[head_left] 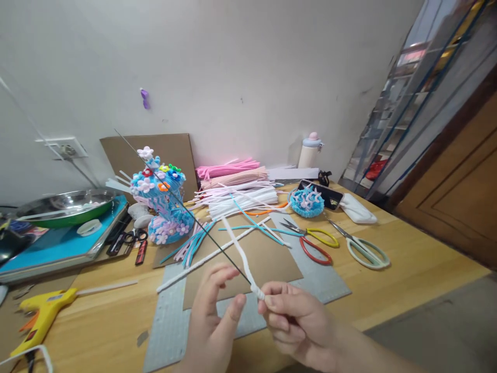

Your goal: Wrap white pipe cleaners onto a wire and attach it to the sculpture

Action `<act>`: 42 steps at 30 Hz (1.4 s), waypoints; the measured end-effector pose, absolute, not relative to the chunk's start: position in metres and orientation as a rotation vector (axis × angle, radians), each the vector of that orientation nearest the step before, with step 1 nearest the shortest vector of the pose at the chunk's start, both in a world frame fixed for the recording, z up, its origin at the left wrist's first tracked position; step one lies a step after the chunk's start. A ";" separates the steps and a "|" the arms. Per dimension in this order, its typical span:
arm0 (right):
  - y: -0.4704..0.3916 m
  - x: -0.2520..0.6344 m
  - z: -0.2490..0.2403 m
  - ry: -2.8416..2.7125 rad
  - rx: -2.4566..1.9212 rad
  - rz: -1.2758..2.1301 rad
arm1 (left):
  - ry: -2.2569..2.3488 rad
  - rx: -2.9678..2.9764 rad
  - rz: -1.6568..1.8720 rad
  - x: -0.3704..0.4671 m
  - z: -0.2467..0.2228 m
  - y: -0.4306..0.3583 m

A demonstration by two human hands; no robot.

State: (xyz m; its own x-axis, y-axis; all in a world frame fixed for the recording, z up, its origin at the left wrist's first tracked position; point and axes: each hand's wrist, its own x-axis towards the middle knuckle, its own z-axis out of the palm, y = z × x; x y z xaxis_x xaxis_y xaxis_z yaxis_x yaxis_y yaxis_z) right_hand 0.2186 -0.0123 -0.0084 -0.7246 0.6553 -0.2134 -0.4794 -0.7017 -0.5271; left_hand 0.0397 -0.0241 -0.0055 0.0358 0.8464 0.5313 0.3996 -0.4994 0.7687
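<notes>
"White pipe cleaner (pixel 241 252): where, relative to right hand (pixel 293 320)?"
"Sits pinched at coiled end between closed thumb and fingers, wrapped around dark wire (pixel 212 239)."
"Left hand (pixel 212 326)?"
"Spreads thumb from fingers, grips nothing, hovers near coil."
"Appearance?"
"Looks soft, fuzzy; curves loosely beyond coil."

The right hand (pixel 293 316) hides the lower end of the white fuzzy stem (pixel 242 254).
</notes>
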 end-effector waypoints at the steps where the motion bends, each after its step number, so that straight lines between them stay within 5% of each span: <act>1: -0.013 0.217 -0.008 -0.555 -0.505 2.410 | 1.210 1.844 1.414 0.041 -0.006 -0.021; 12: -0.012 0.215 -0.004 -0.650 -0.380 2.651 | 0.983 1.517 1.176 0.031 0.010 -0.011; 23: -0.012 0.210 -0.002 -0.727 -0.449 2.365 | 1.335 2.032 1.106 0.020 0.001 -0.010; 28: -0.006 0.209 -0.005 -0.973 -0.776 1.884 | 1.384 2.416 1.150 0.009 0.010 -0.022; 35: -0.004 0.209 -0.016 -1.892 -1.064 0.736 | 1.342 2.970 1.282 0.015 0.056 -0.038; 42: -0.017 0.212 -0.009 -2.350 -0.883 0.243 | 1.209 3.147 0.654 0.018 0.092 0.019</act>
State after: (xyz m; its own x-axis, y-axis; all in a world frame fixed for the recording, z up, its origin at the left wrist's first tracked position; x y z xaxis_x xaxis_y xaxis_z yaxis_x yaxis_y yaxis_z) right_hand 0.2124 -0.0167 -0.0090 -0.5922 0.6477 0.4794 0.5358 0.7608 -0.3662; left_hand 0.0182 0.0188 0.0915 0.6865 0.5766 0.4430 0.6863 -0.7150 -0.1330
